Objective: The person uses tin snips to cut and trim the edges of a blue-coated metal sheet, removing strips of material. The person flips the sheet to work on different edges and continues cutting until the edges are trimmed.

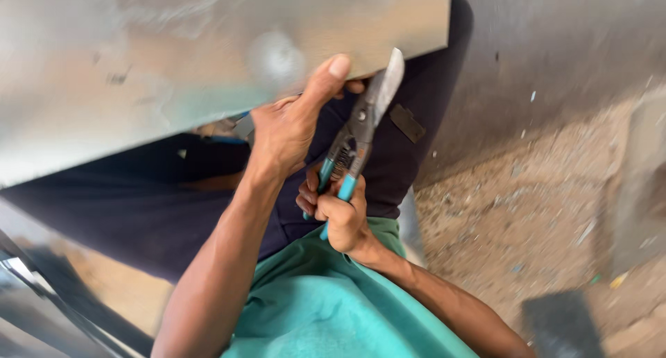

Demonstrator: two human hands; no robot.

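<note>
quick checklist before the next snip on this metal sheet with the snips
1. Right hand wrapped around the teal handles of the snips: ok.
2. Left hand steadying the edge of the metal sheet, thumb on top: ok.
3. Left thumb away from the blades: not ok, it sits right beside them.
4. Blades seated on the sheet edge: cannot tell, the picture is blurred there.
5. Lap below the cut protected: not ok, only dark trousers.
</note>
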